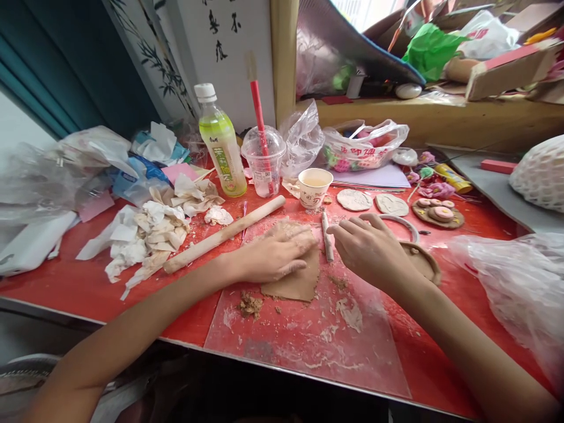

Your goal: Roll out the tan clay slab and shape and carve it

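Observation:
My left hand (282, 249) lies flat, fingers stretched, on a thin brown clay slab (293, 286) on a clear, smeared plastic sheet (335, 358). To the slab's right, my right hand (368, 244) is curled closed above the table; whatever its fingers may hold is hidden. A short clay-smeared stick (326, 236) lies between the slab and my right fingertips. Clay crumbs (250, 305) sit near the slab's lower left corner. A wooden rolling pin (224, 234) lies diagonally beyond my left forearm. Partly behind my right wrist is a round brown clay piece (423, 264) with a raised rim.
A paper cup (315, 188) of liquid, a plastic cup (263, 161) holding a red-handled brush (258, 108), and a drink bottle (221, 144) stand behind. Crumpled tissues (150, 235) lie left. Flat clay pieces (355, 200) and a decorated clay disc (438, 212) sit right, near plastic bags (511, 282).

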The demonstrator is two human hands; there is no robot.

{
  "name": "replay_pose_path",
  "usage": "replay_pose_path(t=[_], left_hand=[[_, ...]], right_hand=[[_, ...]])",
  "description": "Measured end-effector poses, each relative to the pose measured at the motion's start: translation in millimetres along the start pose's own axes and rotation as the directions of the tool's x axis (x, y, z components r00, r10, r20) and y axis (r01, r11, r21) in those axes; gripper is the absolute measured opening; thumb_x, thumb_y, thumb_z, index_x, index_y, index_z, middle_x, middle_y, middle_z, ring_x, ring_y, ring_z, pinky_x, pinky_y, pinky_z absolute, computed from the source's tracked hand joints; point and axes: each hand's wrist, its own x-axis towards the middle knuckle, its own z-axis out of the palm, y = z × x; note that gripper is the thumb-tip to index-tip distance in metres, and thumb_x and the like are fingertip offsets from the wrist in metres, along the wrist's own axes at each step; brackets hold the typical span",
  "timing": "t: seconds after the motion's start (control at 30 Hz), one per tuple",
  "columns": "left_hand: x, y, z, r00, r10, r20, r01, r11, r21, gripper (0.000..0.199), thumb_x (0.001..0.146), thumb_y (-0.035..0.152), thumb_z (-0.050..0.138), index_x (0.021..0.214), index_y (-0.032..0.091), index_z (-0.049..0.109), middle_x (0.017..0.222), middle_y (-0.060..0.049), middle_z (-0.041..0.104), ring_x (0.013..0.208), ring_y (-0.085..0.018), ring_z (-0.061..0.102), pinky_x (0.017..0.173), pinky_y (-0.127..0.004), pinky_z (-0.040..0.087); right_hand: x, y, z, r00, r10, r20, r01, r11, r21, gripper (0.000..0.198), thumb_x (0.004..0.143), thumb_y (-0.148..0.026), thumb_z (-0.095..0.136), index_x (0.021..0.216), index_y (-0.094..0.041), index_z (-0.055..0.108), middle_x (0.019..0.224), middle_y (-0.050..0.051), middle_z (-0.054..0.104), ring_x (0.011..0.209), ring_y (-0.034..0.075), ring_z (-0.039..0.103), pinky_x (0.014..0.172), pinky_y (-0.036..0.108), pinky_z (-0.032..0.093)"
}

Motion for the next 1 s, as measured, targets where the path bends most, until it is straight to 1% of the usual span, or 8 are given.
replay_pose_path(t=[0.13, 0.33, 0.47, 0.53, 0.73, 0.9, 0.97, 1.0], left_hand=[[-0.5, -6.5, 0.6, 0.991, -0.130, -0.016, 0.131, 0.991, 0.018, 0.051, 0.095, 0.042, 0.023, 0.140, 0.017, 0.025, 0.145, -0.004, 0.030, 0.139, -0.018, 0.010, 0.112, -0.041, -0.006], [-7.0, 11.7, -6.1, 0.989, 0.097, 0.115, -0.083, 0.989, -0.126, 0.054, 0.095, 0.045, 0.017, 0.143, 0.021, 0.011, 0.150, 0.002, 0.013, 0.139, -0.012, 0.003, 0.112, -0.027, 0.009], [-16.0, -7.5, -6.8, 0.989, -0.124, 0.082, 0.129, 0.989, -0.069, 0.053, 0.095, 0.044, 0.019, 0.143, 0.021, 0.013, 0.148, -0.002, 0.022, 0.139, -0.018, 0.008, 0.112, -0.040, 0.004], [-20.7, -11.0, -6.5, 0.981, -0.179, 0.078, 0.184, 0.981, -0.063, 0.055, 0.095, 0.045, 0.021, 0.143, 0.022, 0.012, 0.147, -0.003, 0.024, 0.139, -0.020, 0.009, 0.111, -0.045, 0.000], [-27.8, 17.8, -11.4, 0.978, 0.122, 0.168, -0.085, 0.973, -0.213, 0.056, 0.095, 0.047, 0.021, 0.144, 0.025, 0.008, 0.149, 0.003, 0.018, 0.140, -0.015, 0.005, 0.113, -0.031, 0.009], [-30.0, 4.3, -8.7, 0.979, -0.166, 0.115, 0.178, 0.978, -0.108, 0.055, 0.095, 0.047, 0.019, 0.143, 0.021, 0.013, 0.147, -0.003, 0.026, 0.138, -0.022, 0.016, 0.112, -0.044, -0.005], [-31.2, 6.7, -9.0, 0.980, -0.143, 0.137, 0.160, 0.979, -0.126, 0.056, 0.095, 0.048, 0.020, 0.143, 0.021, 0.012, 0.149, -0.003, 0.020, 0.139, -0.022, 0.013, 0.112, -0.044, -0.004], [-31.6, 10.9, -9.9, 0.985, -0.072, 0.156, 0.097, 0.983, -0.157, 0.057, 0.094, 0.049, 0.020, 0.144, 0.021, 0.009, 0.150, -0.001, 0.016, 0.139, -0.021, 0.009, 0.113, -0.041, -0.001]], right_hand=[[-0.1, -0.1, -0.5, 1.000, -0.005, -0.006, 0.005, 1.000, -0.002, 0.019, 0.084, -0.011, 0.041, 0.079, -0.017, 0.059, 0.072, 0.003, 0.061, 0.071, 0.018, 0.054, 0.076, 0.032, 0.029], [-0.4, -0.2, -1.3, 1.000, -0.008, -0.026, 0.008, 1.000, -0.007, 0.018, 0.083, -0.011, 0.043, 0.074, -0.017, 0.057, 0.069, 0.003, 0.060, 0.069, 0.017, 0.053, 0.076, 0.031, 0.028], [-0.3, 1.7, -0.4, 1.000, -0.010, -0.023, 0.010, 1.000, -0.009, 0.020, 0.083, -0.010, 0.041, 0.075, -0.018, 0.057, 0.070, 0.004, 0.061, 0.070, 0.017, 0.051, 0.077, 0.031, 0.028], [-0.1, 2.7, 0.3, 1.000, -0.016, -0.014, 0.015, 1.000, -0.016, 0.019, 0.082, -0.010, 0.041, 0.073, -0.018, 0.056, 0.069, 0.004, 0.060, 0.068, 0.017, 0.049, 0.076, 0.031, 0.027], [0.2, 2.8, 0.9, 1.000, -0.008, 0.010, 0.008, 1.000, -0.007, 0.017, 0.081, -0.010, 0.043, 0.072, -0.018, 0.055, 0.070, 0.004, 0.060, 0.065, 0.017, 0.047, 0.075, 0.031, 0.026], [0.0, 2.3, 1.0, 1.000, 0.008, 0.015, -0.007, 1.000, -0.010, 0.017, 0.082, -0.010, 0.042, 0.072, -0.017, 0.055, 0.070, 0.004, 0.060, 0.067, 0.018, 0.049, 0.075, 0.031, 0.027], [-0.1, 2.7, 1.5, 1.000, 0.003, 0.018, -0.003, 1.000, -0.012, 0.017, 0.082, -0.010, 0.043, 0.073, -0.017, 0.055, 0.070, 0.003, 0.060, 0.067, 0.017, 0.049, 0.075, 0.031, 0.027], [-0.2, 3.0, 1.7, 1.000, 0.002, 0.016, -0.002, 1.000, -0.012, 0.016, 0.081, -0.010, 0.043, 0.073, -0.017, 0.055, 0.070, 0.003, 0.060, 0.066, 0.017, 0.048, 0.075, 0.031, 0.027]])
